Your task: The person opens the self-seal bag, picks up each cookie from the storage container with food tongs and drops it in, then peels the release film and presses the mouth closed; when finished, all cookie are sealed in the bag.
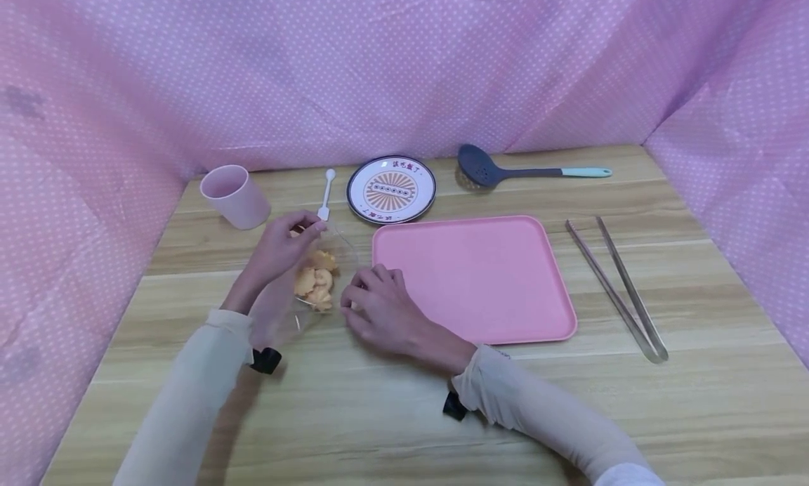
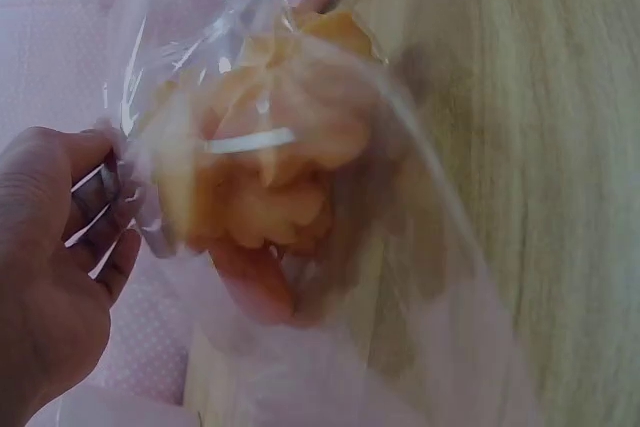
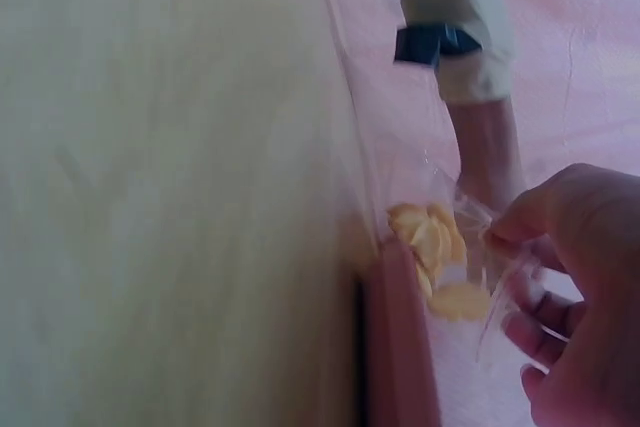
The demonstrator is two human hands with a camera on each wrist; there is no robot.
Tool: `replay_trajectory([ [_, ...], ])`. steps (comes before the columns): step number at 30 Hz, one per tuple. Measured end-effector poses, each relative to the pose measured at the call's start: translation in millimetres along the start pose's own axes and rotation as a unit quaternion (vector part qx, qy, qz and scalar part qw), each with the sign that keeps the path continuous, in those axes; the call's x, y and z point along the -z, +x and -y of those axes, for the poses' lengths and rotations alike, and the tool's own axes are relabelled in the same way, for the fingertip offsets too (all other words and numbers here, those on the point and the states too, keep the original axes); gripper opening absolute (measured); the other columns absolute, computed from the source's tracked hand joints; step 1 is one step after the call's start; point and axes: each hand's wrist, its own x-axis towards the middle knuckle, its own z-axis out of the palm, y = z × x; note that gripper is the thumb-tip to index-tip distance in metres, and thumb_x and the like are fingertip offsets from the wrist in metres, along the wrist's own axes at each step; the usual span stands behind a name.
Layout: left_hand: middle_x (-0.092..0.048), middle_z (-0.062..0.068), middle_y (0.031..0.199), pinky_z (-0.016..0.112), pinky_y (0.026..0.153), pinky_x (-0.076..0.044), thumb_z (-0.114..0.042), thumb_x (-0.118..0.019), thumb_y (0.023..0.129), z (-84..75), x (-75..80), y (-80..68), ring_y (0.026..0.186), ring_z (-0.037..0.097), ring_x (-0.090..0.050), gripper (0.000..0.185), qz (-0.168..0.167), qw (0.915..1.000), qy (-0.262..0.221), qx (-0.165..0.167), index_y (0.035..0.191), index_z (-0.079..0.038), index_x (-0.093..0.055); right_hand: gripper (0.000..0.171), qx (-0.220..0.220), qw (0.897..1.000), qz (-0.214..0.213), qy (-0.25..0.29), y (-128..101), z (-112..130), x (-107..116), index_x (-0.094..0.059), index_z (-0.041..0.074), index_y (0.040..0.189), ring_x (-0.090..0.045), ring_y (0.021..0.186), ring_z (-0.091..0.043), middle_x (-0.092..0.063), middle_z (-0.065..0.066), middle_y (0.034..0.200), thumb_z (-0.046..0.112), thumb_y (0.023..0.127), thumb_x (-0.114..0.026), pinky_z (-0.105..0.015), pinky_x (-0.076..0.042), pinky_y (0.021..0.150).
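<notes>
A clear plastic bag (image 1: 274, 316) with several golden, ridged cookies (image 1: 314, 284) inside hangs between my hands, left of the pink tray. My left hand (image 1: 282, 249) pinches its film between thumb and fingers. On the opposite side, the bag's film is pinched by my right hand (image 1: 387, 314), beside the tray's left edge. Up close in the left wrist view, the cookies (image 2: 275, 137) lie bunched behind shiny creased plastic. Fingertips of the right hand (image 3: 590, 287) meet on the film in the right wrist view.
The pink tray (image 1: 470, 279) lies right of the hands. Behind stand a pink cup (image 1: 237, 198), a small white spoon (image 1: 327, 193), a patterned plate (image 1: 373, 208) and a dark skimmer (image 1: 483, 168). Metal tongs (image 1: 622, 293) lie at the right.
</notes>
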Motion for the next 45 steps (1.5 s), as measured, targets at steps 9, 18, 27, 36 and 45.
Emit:
replay_trajectory([
  [9,-0.065,0.006,0.086,0.024,0.072,-0.040,-0.007,-0.065,0.102,-23.4,10.0,-16.7,0.081,0.010,-0.053,0.015,-0.125,0.9905,-0.056,-0.004,0.106,0.007,-0.070,0.002,0.125,0.988,-0.081,-0.044,-4,-20,22,-0.074,0.013,0.094,-0.047,0.099,-0.025,-0.054,-0.007,0.108,0.013,0.093,-0.072,-0.038,-0.040,0.085],
  [18,-0.064,-0.003,0.080,0.021,0.072,-0.047,0.002,-0.064,0.100,-58.0,21.9,-28.1,0.074,0.010,-0.058,0.012,-0.241,0.9476,-0.192,-0.085,0.097,0.013,-0.067,0.002,0.242,0.952,-0.187,0.018,-3,-38,59,-0.070,0.007,0.091,-0.052,0.100,-0.030,-0.056,-0.016,0.108,0.005,0.090,-0.070,-0.044,-0.044,0.086],
  [27,-0.061,0.007,0.076,0.020,0.062,-0.047,0.010,-0.063,0.097,-98.0,20.5,-31.0,0.067,0.015,-0.055,0.007,-0.286,0.8967,-0.300,-0.156,0.090,0.008,-0.066,0.004,0.254,0.940,-0.226,0.020,-16,-45,103,-0.066,0.004,0.096,-0.052,0.093,-0.032,-0.055,-0.016,0.099,0.002,0.094,-0.069,-0.043,-0.046,0.078],
  [36,-0.060,0.008,0.077,0.020,0.056,-0.043,0.011,-0.061,0.096,-139.2,11.4,-29.5,0.060,0.016,-0.051,0.007,-0.303,0.8793,-0.283,-0.234,0.092,0.017,-0.060,0.030,0.244,0.938,-0.237,0.063,-25,-48,124,-0.066,-0.004,0.104,-0.071,0.090,-0.023,-0.072,-0.011,0.097,0.023,0.109,-0.054,-0.032,-0.057,0.084],
  [45,-0.060,0.003,0.075,0.020,0.054,-0.045,-0.005,-0.066,0.101,-151.3,-4.1,-31.6,0.060,0.012,-0.053,0.024,-0.287,0.8931,-0.245,-0.245,0.093,0.018,-0.059,0.020,0.211,0.932,-0.247,0.164,-31,-53,127,-0.052,-0.009,0.105,-0.066,0.088,-0.021,-0.070,-0.014,0.096,0.000,0.094,-0.067,-0.028,-0.051,0.082],
])
